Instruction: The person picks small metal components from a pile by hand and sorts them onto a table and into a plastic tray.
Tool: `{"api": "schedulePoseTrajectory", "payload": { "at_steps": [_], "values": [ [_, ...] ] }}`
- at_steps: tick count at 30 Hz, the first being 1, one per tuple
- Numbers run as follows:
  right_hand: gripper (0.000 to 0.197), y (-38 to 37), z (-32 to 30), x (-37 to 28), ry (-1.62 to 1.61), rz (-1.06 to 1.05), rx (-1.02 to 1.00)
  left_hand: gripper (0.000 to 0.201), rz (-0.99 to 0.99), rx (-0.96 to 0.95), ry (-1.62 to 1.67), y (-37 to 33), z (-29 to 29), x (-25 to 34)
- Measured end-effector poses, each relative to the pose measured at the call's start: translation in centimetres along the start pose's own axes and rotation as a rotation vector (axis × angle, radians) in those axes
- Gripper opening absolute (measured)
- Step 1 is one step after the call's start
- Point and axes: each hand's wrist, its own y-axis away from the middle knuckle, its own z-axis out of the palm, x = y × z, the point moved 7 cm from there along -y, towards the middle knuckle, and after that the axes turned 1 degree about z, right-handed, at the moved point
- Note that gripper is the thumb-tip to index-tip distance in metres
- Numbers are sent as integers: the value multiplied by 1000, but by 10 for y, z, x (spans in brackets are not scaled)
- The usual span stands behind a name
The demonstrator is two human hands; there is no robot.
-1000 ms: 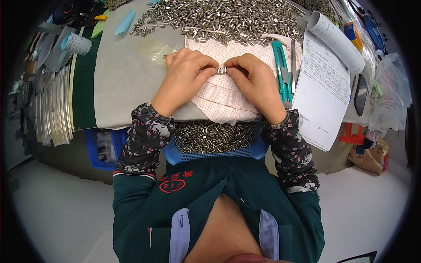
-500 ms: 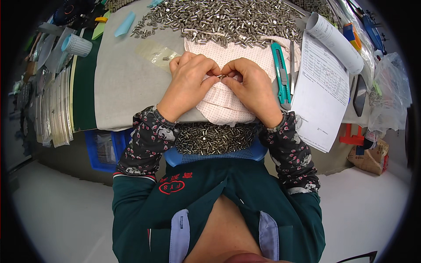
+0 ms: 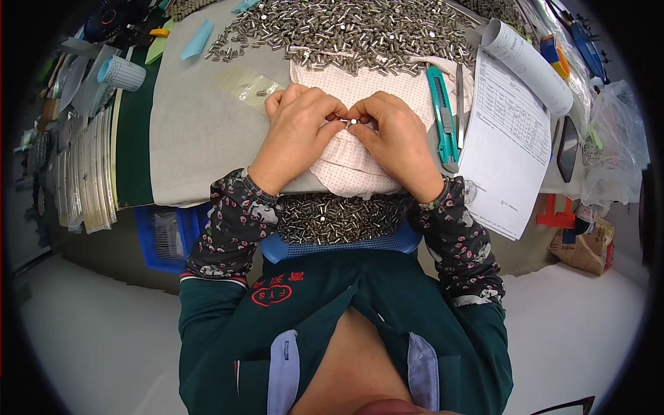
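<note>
Left hand [image 3: 296, 130], right hand [image 3: 398, 138], upper centre of frame: both pinch small metal pieces [image 3: 353, 122] (light, even pressure suits).

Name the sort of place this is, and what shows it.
Likely a small-parts workshop or factory: a heap of small metal cylinders, a blue basket of similar metal pieces, and a printed sheet.

On the surface [image 3: 183, 145], the pile of pins [image 3: 346, 34] lies behind the cloth [image 3: 356, 173]. At the cloth's right is the cutter [image 3: 443, 117]; farther right, the papers [image 3: 508, 162]. Before the surface is a basket [image 3: 346, 247] with pins.
</note>
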Motion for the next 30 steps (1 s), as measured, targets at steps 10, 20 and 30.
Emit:
{"api": "schedulePoseTrajectory", "payload": {
  "at_steps": [10, 20, 30],
  "values": [
    [9, 3, -5, -1, -11, -22, 32, 8, -14, -82, -17, -2, 0, 0],
    [11, 5, -7, -13, 32, -134, -89, 13, 172, -24, -111, 6, -10, 21],
    [19, -6, -26, -25, -169, -121, -282, 22, 131, -335, 158, -7, -42, 26]
  ]
}}
